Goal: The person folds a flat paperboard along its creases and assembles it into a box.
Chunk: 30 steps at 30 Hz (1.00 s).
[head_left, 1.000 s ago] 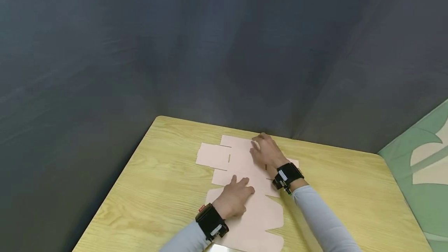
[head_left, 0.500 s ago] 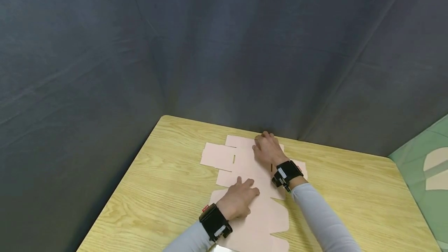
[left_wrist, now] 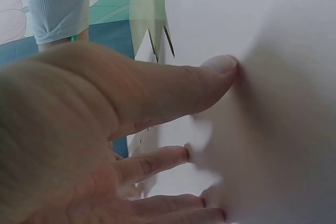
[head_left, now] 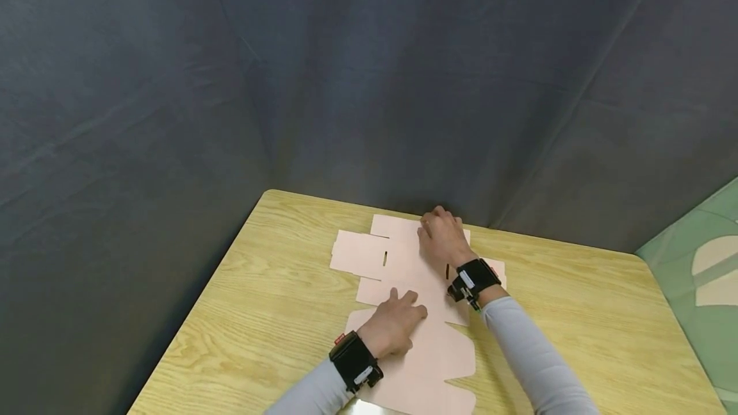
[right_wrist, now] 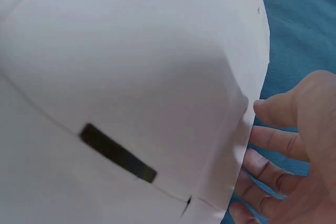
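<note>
A flat pale pink cardboard box blank [head_left: 412,370], with cut flaps and slots, lies lengthwise on the wooden table. My left hand [head_left: 394,325] rests on its middle with fingers spread; the left wrist view shows the thumb and fingertips touching the sheet [left_wrist: 226,3]. Farther out, my right hand [head_left: 444,235] reaches over the blank's far end. From the right wrist, the thumb and loosely bent fingers of that hand [right_wrist: 286,150] line up right at the cardboard's edge, near a narrow dark slot [right_wrist: 118,153]. My right hand partly hides the far flap.
The wood-grain table [head_left: 259,287] ends close beyond the blank, where a dark curtain [head_left: 369,82] hangs. Green patterned fabric [head_left: 703,287] is at the right. Something bright and shiny [head_left: 366,407] peeks out at the bottom, beside the blank's near end.
My right hand has slid slightly farther away along the blank's far end, and the far flap sits a little higher in view. My left hand stays in place on the sheet.
</note>
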{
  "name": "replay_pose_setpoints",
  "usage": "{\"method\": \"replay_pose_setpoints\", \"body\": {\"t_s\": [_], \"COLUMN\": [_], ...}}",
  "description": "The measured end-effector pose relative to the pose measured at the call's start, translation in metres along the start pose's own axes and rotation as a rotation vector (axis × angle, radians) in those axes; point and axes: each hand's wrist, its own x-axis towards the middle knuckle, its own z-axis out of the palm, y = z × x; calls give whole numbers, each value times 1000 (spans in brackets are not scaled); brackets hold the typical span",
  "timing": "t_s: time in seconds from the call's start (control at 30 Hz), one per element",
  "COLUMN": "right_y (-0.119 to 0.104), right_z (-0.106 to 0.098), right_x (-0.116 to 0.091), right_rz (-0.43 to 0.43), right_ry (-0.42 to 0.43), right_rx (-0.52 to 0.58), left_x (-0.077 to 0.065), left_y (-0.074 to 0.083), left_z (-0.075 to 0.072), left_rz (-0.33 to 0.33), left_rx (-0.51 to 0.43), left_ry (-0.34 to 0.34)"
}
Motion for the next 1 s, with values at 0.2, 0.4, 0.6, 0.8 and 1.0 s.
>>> {"method": "replay_pose_setpoints", "body": {"t_s": [0.2, 0.4, 0.6, 0.8, 1.0], "right_y": [-6, -9, -9, -15, -31], "right_z": [-8, -17, -26, -32, -32], "right_x": [-3, -11, -19, -21, -27], "right_rz": [-24, -34, -61, -98, -143], "right_ry": [30, 72, 109, 173, 151], "right_rx": [-1, -35, -49, -57, -69], "left_x": [2, 9, 16, 20, 15], "left_y": [-2, -3, -2, -3, -10], "left_z": [4, 7, 5, 3, 3], "left_rz": [2, 7, -5, -3, -33], "left_rx": [-24, -43, -11, 16, -13], "left_ry": [5, 9, 3, 14, 15]}}
